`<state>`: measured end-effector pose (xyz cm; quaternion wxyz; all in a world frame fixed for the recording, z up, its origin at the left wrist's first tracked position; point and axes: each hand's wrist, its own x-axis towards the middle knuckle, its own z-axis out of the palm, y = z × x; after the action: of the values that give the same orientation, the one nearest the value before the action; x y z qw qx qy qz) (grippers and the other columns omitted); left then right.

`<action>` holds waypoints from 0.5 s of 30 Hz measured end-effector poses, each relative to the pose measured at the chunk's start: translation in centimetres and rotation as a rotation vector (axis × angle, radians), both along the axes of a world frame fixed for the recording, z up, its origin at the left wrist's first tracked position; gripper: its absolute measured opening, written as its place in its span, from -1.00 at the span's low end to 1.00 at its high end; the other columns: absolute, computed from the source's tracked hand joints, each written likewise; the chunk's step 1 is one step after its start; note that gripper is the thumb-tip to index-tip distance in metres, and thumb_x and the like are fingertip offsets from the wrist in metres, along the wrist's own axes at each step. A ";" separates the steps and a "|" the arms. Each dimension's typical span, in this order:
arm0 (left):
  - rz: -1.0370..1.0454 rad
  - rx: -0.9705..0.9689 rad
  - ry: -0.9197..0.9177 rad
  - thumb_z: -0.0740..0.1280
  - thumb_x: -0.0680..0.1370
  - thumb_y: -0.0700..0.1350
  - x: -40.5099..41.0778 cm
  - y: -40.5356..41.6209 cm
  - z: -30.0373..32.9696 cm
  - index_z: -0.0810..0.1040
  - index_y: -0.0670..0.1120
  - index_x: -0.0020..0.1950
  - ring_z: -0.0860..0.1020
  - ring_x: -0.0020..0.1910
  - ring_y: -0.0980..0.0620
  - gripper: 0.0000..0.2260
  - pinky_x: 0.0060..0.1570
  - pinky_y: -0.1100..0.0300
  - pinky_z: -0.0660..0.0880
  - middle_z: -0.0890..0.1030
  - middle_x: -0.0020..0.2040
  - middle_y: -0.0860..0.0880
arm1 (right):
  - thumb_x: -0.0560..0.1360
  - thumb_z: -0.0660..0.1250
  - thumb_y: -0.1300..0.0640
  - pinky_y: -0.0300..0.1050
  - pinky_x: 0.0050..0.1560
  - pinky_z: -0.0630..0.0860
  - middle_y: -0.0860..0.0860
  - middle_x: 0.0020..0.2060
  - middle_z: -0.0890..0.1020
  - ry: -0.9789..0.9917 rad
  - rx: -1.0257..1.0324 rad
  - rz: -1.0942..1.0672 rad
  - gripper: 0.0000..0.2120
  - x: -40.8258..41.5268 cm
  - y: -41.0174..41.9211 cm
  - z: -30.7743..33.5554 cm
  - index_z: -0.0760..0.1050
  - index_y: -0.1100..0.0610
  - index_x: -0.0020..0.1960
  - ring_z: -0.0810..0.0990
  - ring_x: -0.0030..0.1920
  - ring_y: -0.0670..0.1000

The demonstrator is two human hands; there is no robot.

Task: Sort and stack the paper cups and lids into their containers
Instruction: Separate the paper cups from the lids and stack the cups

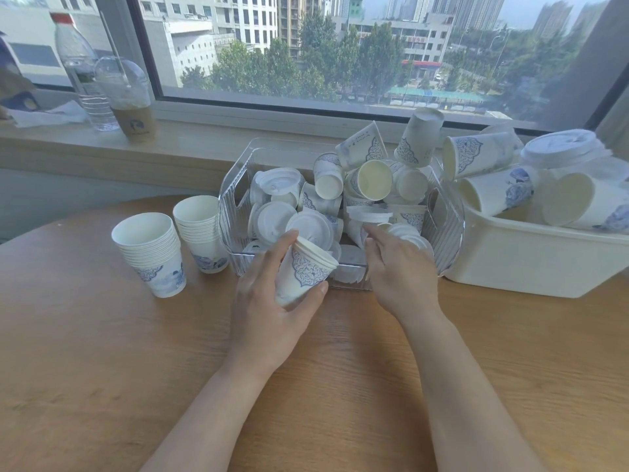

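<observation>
My left hand (pixel 269 301) grips a short stack of white paper cups with blue ornament (pixel 301 272), tilted, just in front of the clear plastic bin (pixel 235 195). That bin holds a jumble of loose cups and white lids (pixel 275 221). My right hand (pixel 401 267) reaches over the bin's front edge, its fingers on a small stack of white lids (pixel 406 233); whether it grips them is hard to tell. Two upright cup stacks stand left of the bin: a nearer one (pixel 151 255) and a farther one (pixel 200 233).
A white tub (pixel 531 264) at the right holds bigger cups and a large lid (pixel 565 148). On the windowsill stand a water bottle (pixel 81 69) and a domed drink cup (pixel 131 100). The wooden table (pixel 102 369) spreads in front.
</observation>
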<state>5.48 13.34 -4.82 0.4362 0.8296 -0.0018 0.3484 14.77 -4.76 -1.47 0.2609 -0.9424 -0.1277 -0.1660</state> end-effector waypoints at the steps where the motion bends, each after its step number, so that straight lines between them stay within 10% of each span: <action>1: -0.002 -0.002 0.000 0.50 0.49 0.13 0.0 0.0 0.0 0.43 0.10 0.54 0.47 0.31 0.29 -0.37 0.26 -0.07 0.54 0.52 0.28 0.23 | 0.71 0.20 -0.02 0.07 0.26 0.46 -0.06 0.17 0.73 -0.016 0.088 -0.011 -0.66 0.0 0.0 0.0 0.54 -0.04 0.45 0.63 0.21 0.09; 7: -0.014 -0.008 -0.001 0.47 0.49 0.18 0.0 0.2 -0.2 0.42 0.12 0.55 0.48 0.32 0.24 -0.36 0.24 -0.12 0.55 0.49 0.28 0.33 | 0.58 0.45 -0.05 -0.09 -0.15 0.53 -0.25 -0.10 0.71 -0.107 0.618 -0.038 -0.87 -0.3 -0.1 0.4 0.67 -0.09 0.11 0.52 -0.35 -0.09; 15: 0.071 0.002 -0.022 0.50 0.48 0.12 0.1 0.3 -0.2 0.44 0.10 0.54 0.52 0.25 0.16 -0.36 0.25 -0.13 0.54 0.51 0.23 0.23 | 0.57 0.51 0.14 -0.20 -0.23 0.48 -0.05 -0.14 0.72 -0.070 0.958 0.207 -0.77 -0.5 -0.2 1.3 0.62 -0.06 0.18 0.52 -0.28 -0.07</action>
<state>5.57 13.60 -5.06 0.4225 0.8258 0.0223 0.3730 14.29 -4.98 -0.22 0.6758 -0.6925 -0.1387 -0.2108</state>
